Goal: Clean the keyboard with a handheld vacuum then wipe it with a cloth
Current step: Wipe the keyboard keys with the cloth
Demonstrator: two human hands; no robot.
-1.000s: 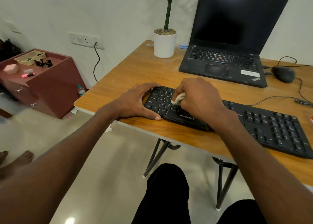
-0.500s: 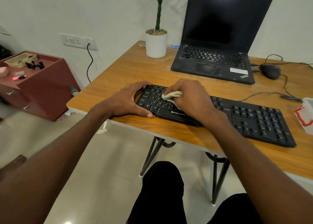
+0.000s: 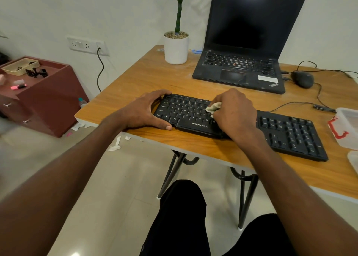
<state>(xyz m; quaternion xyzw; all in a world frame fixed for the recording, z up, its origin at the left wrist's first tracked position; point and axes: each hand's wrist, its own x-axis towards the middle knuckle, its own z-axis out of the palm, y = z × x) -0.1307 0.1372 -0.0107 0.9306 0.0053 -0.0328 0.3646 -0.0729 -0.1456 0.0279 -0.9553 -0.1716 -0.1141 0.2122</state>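
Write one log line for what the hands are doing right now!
step: wiping | right hand: presses cloth on keyboard | left hand: holds keyboard's left end | vacuum: not in view

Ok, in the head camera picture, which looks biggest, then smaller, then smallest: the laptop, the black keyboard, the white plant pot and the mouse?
Largest to smallest as they look here:
1. laptop
2. keyboard, though it lies nearer the camera, which flatters it
3. white plant pot
4. mouse, about as far away as the pot and clearly smaller
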